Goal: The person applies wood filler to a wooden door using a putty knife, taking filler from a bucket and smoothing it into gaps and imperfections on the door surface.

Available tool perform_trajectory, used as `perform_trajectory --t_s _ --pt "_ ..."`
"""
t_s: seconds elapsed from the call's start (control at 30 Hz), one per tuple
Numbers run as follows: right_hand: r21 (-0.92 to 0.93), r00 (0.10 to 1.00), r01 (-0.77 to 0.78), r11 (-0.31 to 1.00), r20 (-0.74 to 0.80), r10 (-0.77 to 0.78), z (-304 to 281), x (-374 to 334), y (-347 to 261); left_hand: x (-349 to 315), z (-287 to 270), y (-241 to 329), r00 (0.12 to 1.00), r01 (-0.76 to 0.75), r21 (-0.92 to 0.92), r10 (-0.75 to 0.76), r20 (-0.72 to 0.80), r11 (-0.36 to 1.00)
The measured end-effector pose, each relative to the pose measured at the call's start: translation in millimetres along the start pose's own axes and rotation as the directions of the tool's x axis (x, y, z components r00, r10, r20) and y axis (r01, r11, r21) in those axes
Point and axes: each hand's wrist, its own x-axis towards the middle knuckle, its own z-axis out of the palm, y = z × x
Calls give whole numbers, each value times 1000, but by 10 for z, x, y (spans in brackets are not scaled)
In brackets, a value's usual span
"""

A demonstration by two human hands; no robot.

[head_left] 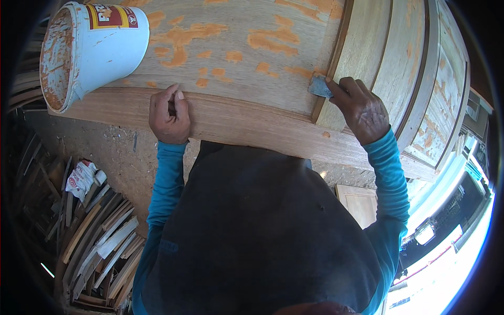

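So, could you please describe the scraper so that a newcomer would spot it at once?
Find the large wooden panel, then the right hand over it. That hand holds the scraper: small, flat and blue-grey, unlike the orange patches nearby.

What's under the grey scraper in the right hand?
The grey scraper is over a wooden panel. An orange patch shows at the scraper's upper edge, bare wood below. The surface directly underneath is covered, and the right hand hides the scraper's right end.

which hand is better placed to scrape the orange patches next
Probably the right hand: it holds the flat scraper near an orange patch, while the left hand, at the panel's edge, shows no tool.
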Motion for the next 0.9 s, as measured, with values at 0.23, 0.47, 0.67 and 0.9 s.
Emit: perform_trajectory --t_s 0.23,0.47,0.67,0.9 --pt "-30 988 -49 998 148 53 -329 10 -36 8 -6 -37 1000 -29 6 29 -4 1000" --pt "61 992 -88 994 97 82 -260 89 46 1 -1 -33 1000 -5 -50 4 -9 999" --pt "-38 974 -92 995 205 98 -351 153 -311 -3 -12 -43 999 -33 -46 33 -4 998" --pt "408 984 -107 907 177 37 -364 -148 -234 -46 -8 -60 1000 -13 -63 13 -4 998"
